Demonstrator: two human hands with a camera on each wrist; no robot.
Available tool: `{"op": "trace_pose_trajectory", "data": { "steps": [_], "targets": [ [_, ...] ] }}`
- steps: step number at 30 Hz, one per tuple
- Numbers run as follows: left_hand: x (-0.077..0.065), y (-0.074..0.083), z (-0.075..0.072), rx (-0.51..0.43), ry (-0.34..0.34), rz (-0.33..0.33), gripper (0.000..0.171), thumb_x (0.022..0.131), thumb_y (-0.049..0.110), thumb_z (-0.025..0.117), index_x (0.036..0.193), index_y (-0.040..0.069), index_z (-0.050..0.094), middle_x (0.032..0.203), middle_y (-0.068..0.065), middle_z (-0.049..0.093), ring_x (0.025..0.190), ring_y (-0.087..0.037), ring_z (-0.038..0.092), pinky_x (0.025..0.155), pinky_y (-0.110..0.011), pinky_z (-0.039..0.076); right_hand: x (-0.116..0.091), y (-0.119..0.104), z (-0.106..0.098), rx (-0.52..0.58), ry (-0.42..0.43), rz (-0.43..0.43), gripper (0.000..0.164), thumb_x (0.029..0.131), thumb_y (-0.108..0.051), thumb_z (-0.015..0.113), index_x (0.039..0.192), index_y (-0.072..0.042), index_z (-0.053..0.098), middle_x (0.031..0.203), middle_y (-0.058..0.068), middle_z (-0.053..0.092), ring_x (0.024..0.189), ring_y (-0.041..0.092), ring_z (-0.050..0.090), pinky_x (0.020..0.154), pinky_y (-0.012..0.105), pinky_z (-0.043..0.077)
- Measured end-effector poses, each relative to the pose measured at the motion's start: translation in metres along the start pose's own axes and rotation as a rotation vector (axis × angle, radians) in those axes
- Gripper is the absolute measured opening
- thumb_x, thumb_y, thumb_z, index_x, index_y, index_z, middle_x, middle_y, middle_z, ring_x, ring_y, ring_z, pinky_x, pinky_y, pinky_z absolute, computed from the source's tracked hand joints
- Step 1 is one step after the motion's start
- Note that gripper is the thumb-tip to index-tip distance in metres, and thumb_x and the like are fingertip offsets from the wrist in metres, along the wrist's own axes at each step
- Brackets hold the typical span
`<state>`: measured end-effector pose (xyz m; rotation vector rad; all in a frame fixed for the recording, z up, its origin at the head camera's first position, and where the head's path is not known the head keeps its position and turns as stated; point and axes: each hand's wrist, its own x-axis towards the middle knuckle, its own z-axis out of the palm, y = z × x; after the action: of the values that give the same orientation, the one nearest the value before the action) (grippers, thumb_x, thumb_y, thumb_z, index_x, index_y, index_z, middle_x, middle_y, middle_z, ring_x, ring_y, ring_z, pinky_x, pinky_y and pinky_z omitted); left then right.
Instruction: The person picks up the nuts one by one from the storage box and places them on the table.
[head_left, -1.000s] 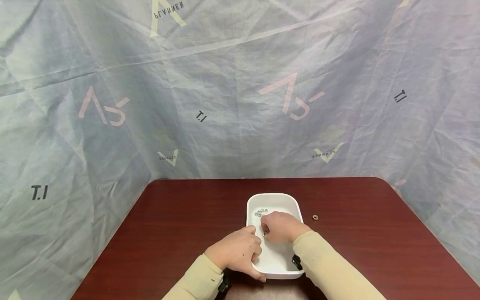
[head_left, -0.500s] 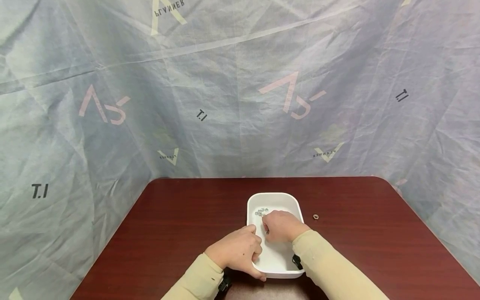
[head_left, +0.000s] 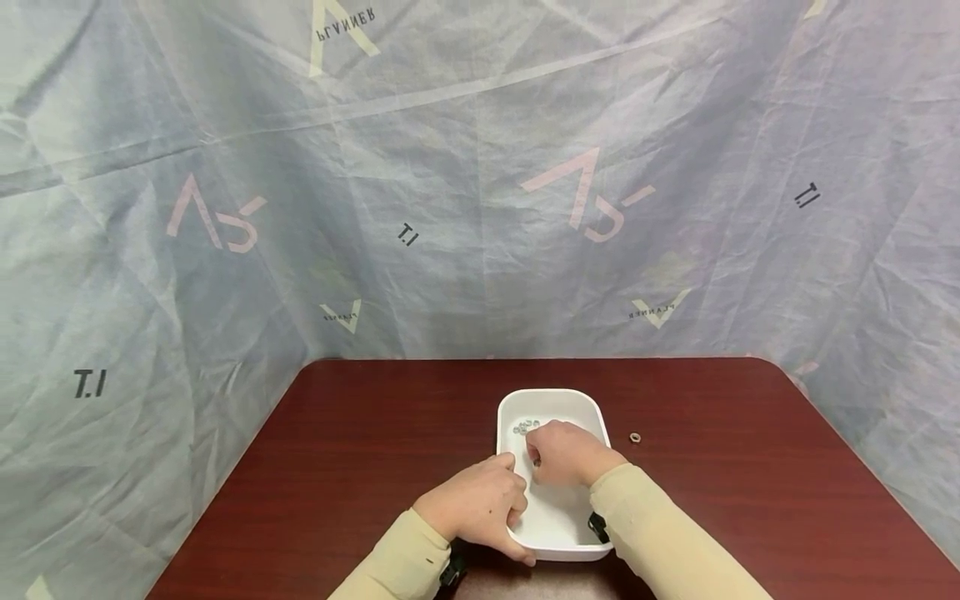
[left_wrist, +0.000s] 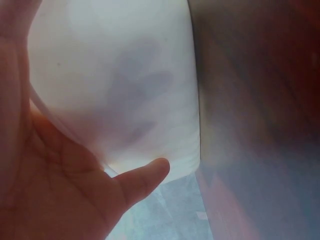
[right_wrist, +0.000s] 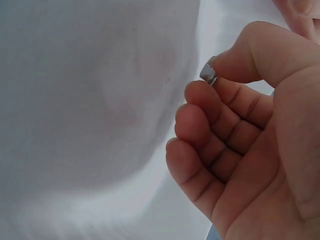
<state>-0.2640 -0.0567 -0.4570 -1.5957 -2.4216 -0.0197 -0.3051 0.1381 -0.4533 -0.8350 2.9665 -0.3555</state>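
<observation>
In the head view, the left hand is on the near left corner of a white bin, and its grip is closed around the wall, with the thumb outside at the near end. The right hand is inside the bin, and its fingertips are mostly hidden behind the hand itself. A group of small nuts lies on the bin floor, just beyond this hand; it may cover some of them. One loose nut rests on the reddish-brown desk, to the right of the bin. Behind and at both sides, a wrinkled grey sheet with printed letters surrounds the desk. In the left wrist view, the fingers are cut off, but their blurred shadow seems to show through the bin wall. In the right wrist view, the right grip pinches a metal nut between thumb and forefinger, though the nut is partly covered.
</observation>
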Motion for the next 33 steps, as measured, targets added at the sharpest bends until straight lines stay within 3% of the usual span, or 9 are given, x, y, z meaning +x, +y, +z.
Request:
{"op": "trace_pose_trajectory", "data": {
  "steps": [24,33],
  "targets": [
    [0.002,0.001,0.002,0.020,-0.040,0.009,0.056,0.066,0.077,0.075,0.048,0.033,0.045,0.059,0.025,0.033,0.068,-0.004,0.031,0.066,-0.016,0.027,-0.010,0.016,-0.023,0.122,0.219,-0.114,0.014,0.073,-0.007,0.064,0.075,-0.021,0.062,0.061,-0.016,0.049,0.058,0.005,0.044,0.056,0.025,0.041],
    [0.003,0.000,-0.001,0.023,-0.064,-0.002,0.057,0.067,0.077,0.075,0.048,0.033,0.044,0.058,0.024,0.033,0.067,-0.005,0.030,0.066,-0.017,0.028,-0.020,0.014,-0.049,0.154,0.223,-0.049,0.015,0.080,-0.009,0.064,0.081,-0.024,0.063,0.062,-0.015,0.050,0.059,0.003,0.045,0.057,0.026,0.041]
  ]
}}
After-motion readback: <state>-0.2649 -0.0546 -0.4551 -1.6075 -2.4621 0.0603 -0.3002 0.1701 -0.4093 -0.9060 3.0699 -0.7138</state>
